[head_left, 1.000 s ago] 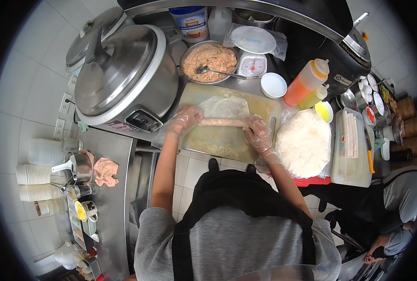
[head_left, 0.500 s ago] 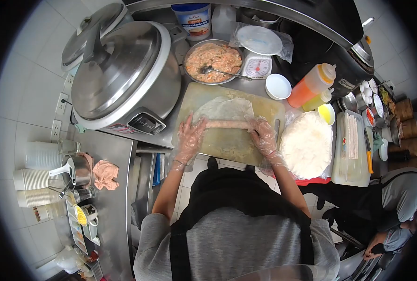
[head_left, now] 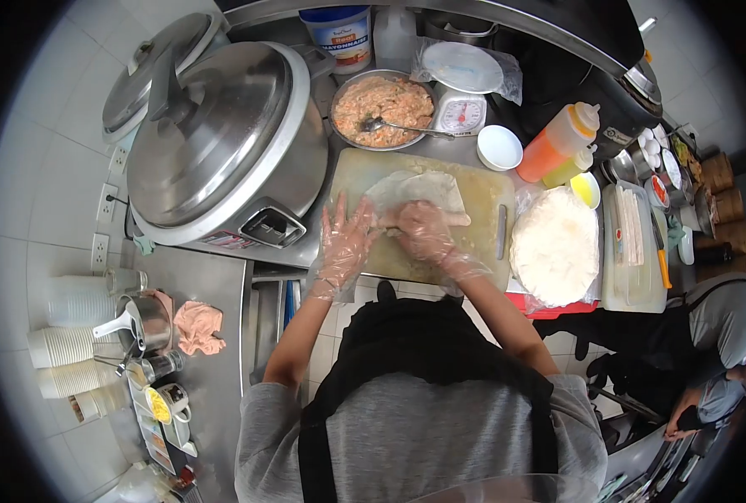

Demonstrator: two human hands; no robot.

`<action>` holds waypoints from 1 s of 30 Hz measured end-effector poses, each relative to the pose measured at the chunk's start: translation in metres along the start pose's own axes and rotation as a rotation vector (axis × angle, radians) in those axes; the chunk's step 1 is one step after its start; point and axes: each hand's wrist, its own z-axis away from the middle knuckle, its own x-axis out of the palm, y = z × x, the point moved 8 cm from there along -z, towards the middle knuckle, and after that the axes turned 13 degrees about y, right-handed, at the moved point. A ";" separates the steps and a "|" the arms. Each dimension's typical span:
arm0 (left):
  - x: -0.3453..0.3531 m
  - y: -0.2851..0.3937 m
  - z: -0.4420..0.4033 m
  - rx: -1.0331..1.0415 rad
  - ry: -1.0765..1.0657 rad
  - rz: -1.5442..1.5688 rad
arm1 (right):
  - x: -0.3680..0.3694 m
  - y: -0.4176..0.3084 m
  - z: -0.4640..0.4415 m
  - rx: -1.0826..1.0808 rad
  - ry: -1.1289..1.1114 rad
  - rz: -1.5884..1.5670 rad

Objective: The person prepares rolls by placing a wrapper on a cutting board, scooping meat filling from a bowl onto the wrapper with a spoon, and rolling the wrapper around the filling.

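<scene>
A thin pale wrapper (head_left: pixel 427 191) lies on the worn cutting board (head_left: pixel 482 243), partly folded over at its near edge. My left hand (head_left: pixel 348 239), in a clear plastic glove, rests with spread fingers at the wrapper's left end. My gloved right hand (head_left: pixel 423 232) has its fingers curled and pressed on the near edge of the wrapper, close to the left hand. The filling roll is hidden under the hands and wrapper. Behind the board stands a bowl of orange-flecked filling (head_left: pixel 381 101) with a spoon in it.
A large cooker (head_left: pixel 230 134) stands left of the board. To the right are a stack of pale wrappers (head_left: pixel 555 247), a white bowl (head_left: pixel 499 148), an orange squeeze bottle (head_left: pixel 557 142) and a tray of white rolls (head_left: pixel 633 243). A co-worker (head_left: pixel 708 344) is at far right.
My right hand has moved left from the roll's right end to beside my left hand, and its fingers have curled. The wrapper's near edge now covers the roll.
</scene>
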 end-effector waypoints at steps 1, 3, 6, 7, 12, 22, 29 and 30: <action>-0.003 -0.004 -0.001 -0.070 -0.026 0.037 | 0.013 0.004 -0.002 0.057 -0.058 0.049; -0.016 -0.004 0.004 -0.211 -0.081 0.115 | 0.030 0.015 -0.002 0.176 -0.178 0.146; -0.008 0.006 0.034 -0.916 0.045 1.336 | 0.016 0.018 -0.008 0.202 -0.037 -0.159; -0.001 0.013 0.044 -1.115 0.090 1.628 | 0.016 0.023 -0.007 0.275 -0.072 -0.210; 0.019 0.020 0.042 -1.118 0.236 1.885 | 0.021 0.027 -0.008 0.333 -0.209 -0.326; 0.007 0.031 0.013 -0.295 0.212 0.509 | -0.069 0.056 0.022 0.302 -0.066 -0.063; 0.011 0.021 0.000 -0.187 0.249 0.376 | -0.084 0.077 0.048 0.384 -0.076 -0.047; 0.016 0.016 0.000 -0.168 0.238 0.370 | -0.083 0.079 0.048 0.375 -0.077 -0.043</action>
